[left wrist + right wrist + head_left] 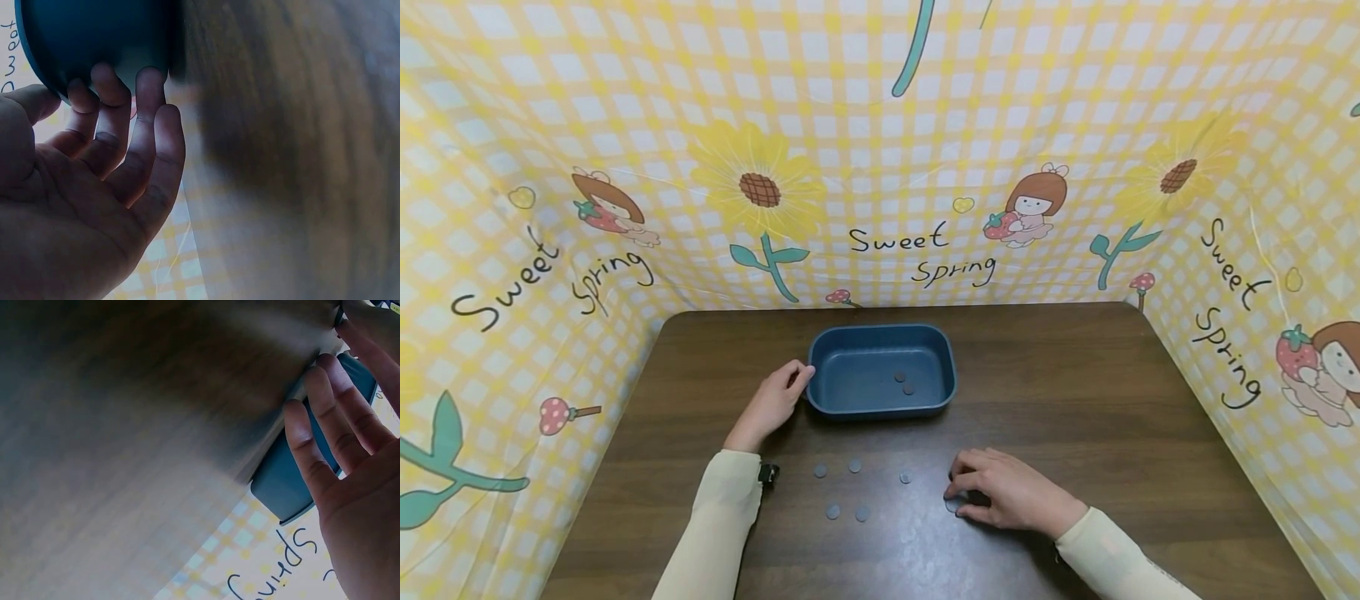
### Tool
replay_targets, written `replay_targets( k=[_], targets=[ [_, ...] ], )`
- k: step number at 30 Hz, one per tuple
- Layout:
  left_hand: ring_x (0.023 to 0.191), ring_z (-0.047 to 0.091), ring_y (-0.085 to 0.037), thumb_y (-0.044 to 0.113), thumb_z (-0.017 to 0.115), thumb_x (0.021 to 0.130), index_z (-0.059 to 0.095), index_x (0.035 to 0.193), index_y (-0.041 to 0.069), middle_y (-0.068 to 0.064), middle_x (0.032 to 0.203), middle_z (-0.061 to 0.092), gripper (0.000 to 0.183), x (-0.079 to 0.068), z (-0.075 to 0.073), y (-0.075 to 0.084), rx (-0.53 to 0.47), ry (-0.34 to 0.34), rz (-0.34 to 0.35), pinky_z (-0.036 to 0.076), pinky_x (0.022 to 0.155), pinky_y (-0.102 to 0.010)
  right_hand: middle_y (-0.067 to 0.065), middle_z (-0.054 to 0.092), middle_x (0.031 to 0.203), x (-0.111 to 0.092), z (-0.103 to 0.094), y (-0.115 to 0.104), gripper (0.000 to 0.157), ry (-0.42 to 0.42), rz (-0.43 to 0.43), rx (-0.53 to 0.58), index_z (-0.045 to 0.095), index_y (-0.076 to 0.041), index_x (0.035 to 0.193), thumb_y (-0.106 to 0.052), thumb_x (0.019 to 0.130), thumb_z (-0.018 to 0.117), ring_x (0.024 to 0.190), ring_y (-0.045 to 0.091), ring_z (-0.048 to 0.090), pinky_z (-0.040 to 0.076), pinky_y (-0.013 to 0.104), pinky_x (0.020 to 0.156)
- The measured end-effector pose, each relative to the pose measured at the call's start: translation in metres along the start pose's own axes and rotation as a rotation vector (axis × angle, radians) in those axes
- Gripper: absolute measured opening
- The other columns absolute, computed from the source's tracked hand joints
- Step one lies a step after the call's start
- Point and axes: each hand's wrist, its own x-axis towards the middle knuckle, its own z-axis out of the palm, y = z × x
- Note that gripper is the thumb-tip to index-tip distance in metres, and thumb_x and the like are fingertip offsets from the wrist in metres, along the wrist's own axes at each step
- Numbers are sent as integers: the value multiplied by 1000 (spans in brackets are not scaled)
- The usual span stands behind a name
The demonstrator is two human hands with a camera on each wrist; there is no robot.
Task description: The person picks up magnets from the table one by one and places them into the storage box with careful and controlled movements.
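A dark blue rectangular dish (880,414) stands on the table, with two small coins (900,377) inside, right of its middle. At its left end my left hand (777,398) grips the rim; the left wrist view shows the thumb (44,103) at the rim and fingertips against the dish's outer wall (94,37). To the right and nearer me, my right hand (1003,490) is low over the tabletop. Its thumb and index finger pinch a grey coin (955,503), which the fingers partly cover. In the right wrist view, the other fingers (300,422) extend beside that grip.
Several more grey coins lie apart on the brown wooden table (1060,383), in front of the dish, among them one coin (906,477) closest to my right hand. Yellow checked cloth (880,150) with printed flowers rises behind the table and along both sides.
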Motion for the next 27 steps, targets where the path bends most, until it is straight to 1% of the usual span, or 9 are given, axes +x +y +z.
replay_targets(
  k=[4,11,19,27],
  targets=[
    [79,52,-24,45,44,117,57,102,11,-7,87,53,39,1,0,-1,-4,-1,-5,40,77,-40,-11,60,108,0,-1,-1,19,4,-5,2,80,-25,111,-28,94,87,95,5,56,54,33,87],
    [80,55,-24,45,44,117,58,103,9,-14,92,62,41,2,0,-1,-1,-6,-1,42,78,-41,-12,60,107,0,0,-1,17,24,-15,-3,82,-25,108,-28,93,88,94,5,56,53,32,86],
    [78,51,-23,44,45,117,56,100,9,-6,85,52,40,1,0,0,-19,4,0,40,77,-40,-11,62,108,1,-1,-2,19,8,-14,-3,81,-24,109,-26,92,89,95,5,56,53,32,87],
    [78,51,-22,46,44,116,56,100,9,-5,84,52,42,1,0,0,-18,4,0,40,77,-39,-12,64,113,2,-2,-4,21,-9,2,-1,76,-23,111,-25,93,87,100,5,59,54,36,92]
  ],
)
